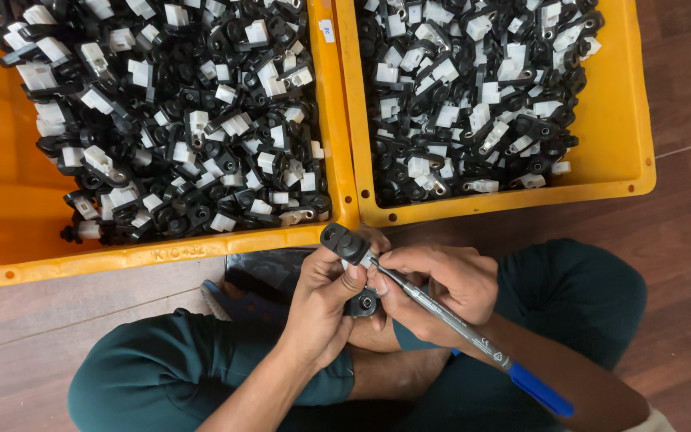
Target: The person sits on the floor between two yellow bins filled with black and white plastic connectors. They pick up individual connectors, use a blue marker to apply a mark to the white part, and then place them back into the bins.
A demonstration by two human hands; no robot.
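I see a small black plastic part grasped in my left hand. My right hand grips a blue-capped marker pen, tip touching it. Just beyond both grips sit two yellow crates of similar black-and-white parts.

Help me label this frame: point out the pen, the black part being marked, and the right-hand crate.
pen (449, 320), head view, grey barrel.
black part (345, 243), head view, rounded top.
right-hand crate (629, 120), head view, bare orange wall.
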